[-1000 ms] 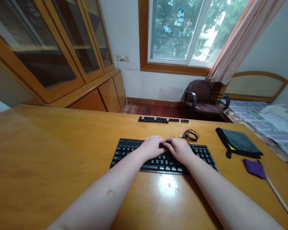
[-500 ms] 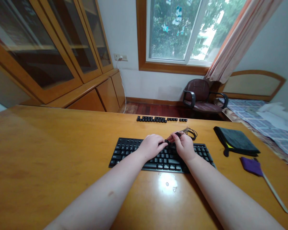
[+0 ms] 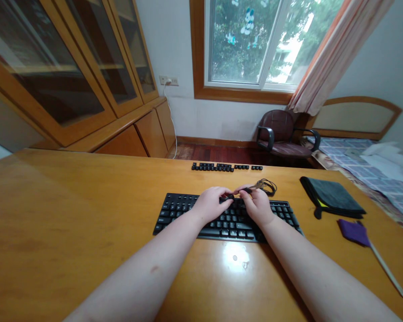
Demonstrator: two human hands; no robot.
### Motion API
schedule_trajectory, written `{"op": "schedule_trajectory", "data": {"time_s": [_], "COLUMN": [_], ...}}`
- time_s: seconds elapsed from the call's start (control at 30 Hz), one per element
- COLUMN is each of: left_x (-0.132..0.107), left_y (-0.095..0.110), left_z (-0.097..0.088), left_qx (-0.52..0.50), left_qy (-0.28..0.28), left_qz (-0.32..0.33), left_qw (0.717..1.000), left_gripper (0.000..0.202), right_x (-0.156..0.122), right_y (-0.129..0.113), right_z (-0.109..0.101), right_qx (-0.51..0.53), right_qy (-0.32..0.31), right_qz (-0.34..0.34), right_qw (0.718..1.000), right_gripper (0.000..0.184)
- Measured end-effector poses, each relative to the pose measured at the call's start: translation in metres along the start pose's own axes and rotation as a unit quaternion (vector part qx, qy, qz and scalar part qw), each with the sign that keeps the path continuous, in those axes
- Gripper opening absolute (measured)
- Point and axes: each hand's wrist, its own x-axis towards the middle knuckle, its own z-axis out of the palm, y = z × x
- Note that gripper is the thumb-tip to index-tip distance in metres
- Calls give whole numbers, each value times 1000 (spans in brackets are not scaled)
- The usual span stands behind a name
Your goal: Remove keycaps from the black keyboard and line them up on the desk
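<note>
A black keyboard (image 3: 177,210) lies on the wooden desk (image 3: 70,210) in front of me. My left hand (image 3: 211,205) rests curled on its upper middle rows, fingertips pinched on a key there. My right hand (image 3: 257,205) is closed on a thin metal tool (image 3: 250,188), whose tip meets the same spot on the keyboard. A row of loose black keycaps (image 3: 226,167) lines the desk's far edge. A coiled black cable (image 3: 267,185) lies just behind my right hand.
A folded dark cloth (image 3: 331,196) and a purple-headed brush with a pale handle (image 3: 369,246) lie at the right. Beyond the desk stand a brown office chair (image 3: 284,136), a glass-fronted wooden cabinet (image 3: 70,76) and a bed (image 3: 372,156).
My right hand has lifted off the keys and turned, bringing the thin tool up and pointing it at the key under my left fingertips. The view shifted slightly.
</note>
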Motion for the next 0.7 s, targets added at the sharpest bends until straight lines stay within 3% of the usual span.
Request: {"op": "schedule_trajectory", "data": {"time_s": [0.2,0.43,0.7], "left_x": [0,1,6], "left_y": [-1,1,-7], "left_z": [0,-2,-5], "left_qx": [-11,-56,-203], "left_qy": [0,-12,-44], "left_qz": [1,5,-44], "left_qw": [1000,998,977], "left_gripper": [19,22,30], "right_x": [1,1,-3], "right_y": [1,0,4], "right_z": [0,0,2], "right_qx": [34,42,77], "right_qy": [-31,-24,0], "right_qz": [-42,-27,-21], "right_qw": [998,998,997], "right_gripper": [22,23,21]}}
